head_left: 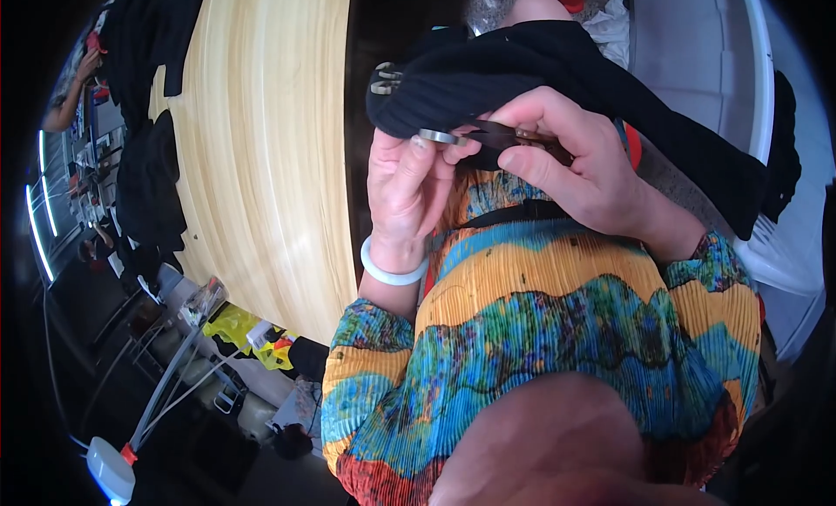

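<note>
Left hand [402, 188] fingers pinch a small metal ring [438, 138]; right hand [570, 162] fingers grip a dark clip [503, 137]. Black garment [557, 70] drapes behind; wooden desk [261, 149] lies left.

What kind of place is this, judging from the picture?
Probably a garment workshop. Black cloth pieces lie along a long wooden table, and both hands work a small metal tool on black fabric.

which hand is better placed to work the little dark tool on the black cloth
Right, probably. The right hand already pinches the small dark tool between thumb and fingers at the black garment. The left hand is busy steadying a silver metal piece beside it.
</note>
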### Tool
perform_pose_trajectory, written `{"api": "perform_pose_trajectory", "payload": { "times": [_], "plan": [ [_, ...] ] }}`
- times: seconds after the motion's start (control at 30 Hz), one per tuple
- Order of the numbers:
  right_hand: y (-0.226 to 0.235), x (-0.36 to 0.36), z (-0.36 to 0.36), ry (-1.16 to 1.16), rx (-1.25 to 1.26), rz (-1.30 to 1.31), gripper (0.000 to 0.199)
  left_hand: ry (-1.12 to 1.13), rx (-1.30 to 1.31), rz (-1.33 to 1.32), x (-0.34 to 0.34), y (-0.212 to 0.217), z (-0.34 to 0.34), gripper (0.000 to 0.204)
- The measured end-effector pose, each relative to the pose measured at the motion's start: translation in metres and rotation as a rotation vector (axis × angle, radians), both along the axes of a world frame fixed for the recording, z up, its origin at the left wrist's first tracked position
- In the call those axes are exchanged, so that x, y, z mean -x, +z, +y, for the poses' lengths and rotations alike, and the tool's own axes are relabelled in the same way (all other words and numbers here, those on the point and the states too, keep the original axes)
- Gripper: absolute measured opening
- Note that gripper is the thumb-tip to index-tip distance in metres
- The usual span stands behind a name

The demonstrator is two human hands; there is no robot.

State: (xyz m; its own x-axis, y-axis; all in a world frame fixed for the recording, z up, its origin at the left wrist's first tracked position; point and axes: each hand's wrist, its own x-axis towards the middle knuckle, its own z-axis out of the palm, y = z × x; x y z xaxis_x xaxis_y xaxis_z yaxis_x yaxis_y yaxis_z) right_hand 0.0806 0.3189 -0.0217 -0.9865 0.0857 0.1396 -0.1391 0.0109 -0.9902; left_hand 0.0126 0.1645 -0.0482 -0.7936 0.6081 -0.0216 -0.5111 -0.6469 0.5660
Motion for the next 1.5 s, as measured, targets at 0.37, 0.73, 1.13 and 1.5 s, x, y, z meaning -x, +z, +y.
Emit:
{"api": "perform_pose_trajectory", "payload": {
  "times": [0.37,0.73,1.13,1.5],
  "plan": [
    [0.000,0.003,-0.003,-0.012,-0.024,-0.025,0.014,0.002,0.023,-0.012,-0.005,0.004,0.000,0.031],
    [-0.012,0.009,-0.016,-0.169,-0.092,0.148,0.017,-0.057,-0.038,-0.166,-0.006,-0.007,-0.007,0.039],
    [-0.017,0.010,-0.019,-0.157,-0.106,0.135,0.018,-0.132,-0.149,-0.243,-0.004,-0.006,-0.009,0.034],
    [-0.018,0.010,-0.017,-0.172,-0.215,0.190,0.020,-0.131,-0.172,-0.259,-0.004,-0.005,-0.007,0.034]
  ]
}}
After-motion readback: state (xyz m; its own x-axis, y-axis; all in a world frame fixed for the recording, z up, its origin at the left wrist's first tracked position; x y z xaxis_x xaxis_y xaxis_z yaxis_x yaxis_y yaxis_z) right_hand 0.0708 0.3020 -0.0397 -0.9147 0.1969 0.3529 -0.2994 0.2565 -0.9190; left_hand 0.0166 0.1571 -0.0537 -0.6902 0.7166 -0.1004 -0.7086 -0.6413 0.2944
